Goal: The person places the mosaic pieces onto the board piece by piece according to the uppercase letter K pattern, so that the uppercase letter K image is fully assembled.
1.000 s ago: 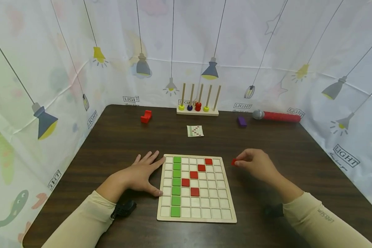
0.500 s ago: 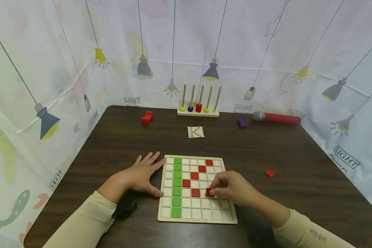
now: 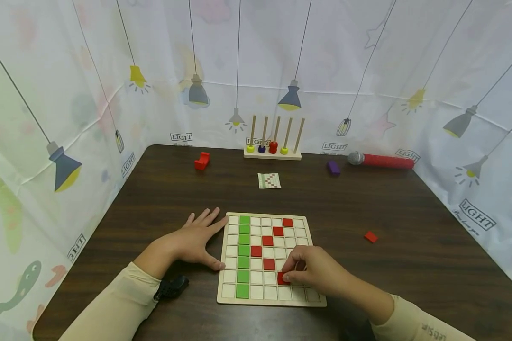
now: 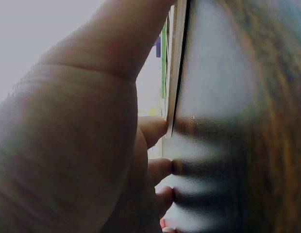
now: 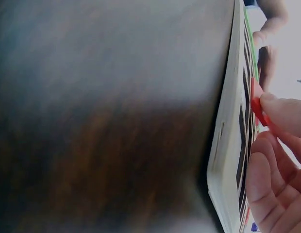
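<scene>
A square wooden grid board (image 3: pixel 261 302) lies on the dark table. A column of green tiles (image 3: pixel 243 263) runs down its left part, and several red tiles (image 3: pixel 256 251) form a bent diagonal line. My right hand (image 3: pixel 320 270) pinches another red tile (image 3: pixel 281 278) between thumb and finger, over the second row from the bottom. In the right wrist view this red tile (image 5: pixel 257 103) is tilted against the board's surface. With fingers spread, my left hand (image 3: pixel 192 241) rests on the table, thumb and index fingertip at the board's left edge.
One loose red tile (image 3: pixel 370 237) lies right of the board. A small printed pattern card (image 3: pixel 269 181) sits beyond it. Along the back are a red block (image 3: pixel 202 161), a peg stacker (image 3: pixel 272 155), a purple block (image 3: pixel 333 168) and a red microphone (image 3: pixel 384 161).
My right hand has brought the red tile leftward from beside the board onto the grid, then down toward a lower row. The loose red tile came into view. My left hand stays put.
</scene>
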`<action>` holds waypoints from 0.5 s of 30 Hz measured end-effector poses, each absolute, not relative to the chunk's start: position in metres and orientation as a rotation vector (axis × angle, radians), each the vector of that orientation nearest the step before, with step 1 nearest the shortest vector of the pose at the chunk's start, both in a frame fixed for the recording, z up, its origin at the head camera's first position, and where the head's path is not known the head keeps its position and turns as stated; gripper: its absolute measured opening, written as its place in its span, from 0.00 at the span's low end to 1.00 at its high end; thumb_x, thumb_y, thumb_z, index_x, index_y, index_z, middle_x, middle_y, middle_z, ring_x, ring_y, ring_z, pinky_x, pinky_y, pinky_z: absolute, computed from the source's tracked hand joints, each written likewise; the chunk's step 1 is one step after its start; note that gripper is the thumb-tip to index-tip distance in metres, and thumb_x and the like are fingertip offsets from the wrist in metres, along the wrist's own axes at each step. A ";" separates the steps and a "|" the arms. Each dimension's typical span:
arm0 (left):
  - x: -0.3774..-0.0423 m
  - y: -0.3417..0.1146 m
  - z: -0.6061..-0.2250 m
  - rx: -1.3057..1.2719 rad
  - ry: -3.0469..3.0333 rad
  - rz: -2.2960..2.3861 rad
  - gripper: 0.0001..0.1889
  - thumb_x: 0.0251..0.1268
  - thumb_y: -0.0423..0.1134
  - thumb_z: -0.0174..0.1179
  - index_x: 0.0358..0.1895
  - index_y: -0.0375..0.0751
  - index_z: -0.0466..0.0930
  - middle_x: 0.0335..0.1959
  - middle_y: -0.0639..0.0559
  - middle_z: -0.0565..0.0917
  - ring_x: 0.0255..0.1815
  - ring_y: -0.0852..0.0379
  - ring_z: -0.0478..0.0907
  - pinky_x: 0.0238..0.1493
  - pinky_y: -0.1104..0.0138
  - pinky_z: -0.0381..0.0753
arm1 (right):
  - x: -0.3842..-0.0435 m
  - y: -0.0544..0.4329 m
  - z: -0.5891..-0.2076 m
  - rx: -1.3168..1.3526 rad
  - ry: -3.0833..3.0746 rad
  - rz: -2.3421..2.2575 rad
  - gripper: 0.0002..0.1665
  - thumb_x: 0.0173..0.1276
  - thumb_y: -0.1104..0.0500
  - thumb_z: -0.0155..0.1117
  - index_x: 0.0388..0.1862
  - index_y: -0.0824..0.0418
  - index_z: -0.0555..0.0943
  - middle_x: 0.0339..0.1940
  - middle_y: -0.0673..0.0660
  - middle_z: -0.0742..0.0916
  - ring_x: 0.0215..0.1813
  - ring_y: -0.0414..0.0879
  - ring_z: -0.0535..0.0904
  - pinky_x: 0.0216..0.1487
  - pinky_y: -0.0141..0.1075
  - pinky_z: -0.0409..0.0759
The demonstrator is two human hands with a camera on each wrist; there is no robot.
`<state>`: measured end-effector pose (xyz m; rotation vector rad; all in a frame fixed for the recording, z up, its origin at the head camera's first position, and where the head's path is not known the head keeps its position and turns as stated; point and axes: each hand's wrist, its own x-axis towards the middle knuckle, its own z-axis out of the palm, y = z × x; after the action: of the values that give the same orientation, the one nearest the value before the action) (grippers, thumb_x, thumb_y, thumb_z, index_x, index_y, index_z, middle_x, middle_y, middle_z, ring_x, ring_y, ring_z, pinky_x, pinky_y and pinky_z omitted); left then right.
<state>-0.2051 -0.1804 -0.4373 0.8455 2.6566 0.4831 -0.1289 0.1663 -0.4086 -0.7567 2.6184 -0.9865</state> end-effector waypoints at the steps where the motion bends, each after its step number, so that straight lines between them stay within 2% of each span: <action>1: -0.205 -0.181 -0.437 0.847 2.656 0.483 0.66 0.46 0.76 0.69 0.85 0.53 0.44 0.84 0.44 0.38 0.83 0.41 0.32 0.75 0.39 0.30 | -0.129 0.166 -0.409 -0.772 2.632 -0.976 0.04 0.63 0.54 0.78 0.33 0.46 0.89 0.31 0.38 0.83 0.32 0.38 0.75 0.32 0.33 0.74; 15: -0.205 -0.180 -0.436 0.844 2.652 0.483 0.66 0.46 0.76 0.69 0.85 0.53 0.44 0.84 0.44 0.39 0.83 0.41 0.32 0.75 0.40 0.30 | -0.127 0.167 -0.411 -0.877 2.722 -0.900 0.02 0.65 0.55 0.77 0.36 0.47 0.92 0.32 0.35 0.83 0.34 0.34 0.77 0.36 0.33 0.78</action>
<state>-0.2046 -0.1800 -0.4363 0.8438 2.6516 0.4830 -0.1268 0.1674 -0.4112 -0.8769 2.7219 -0.9003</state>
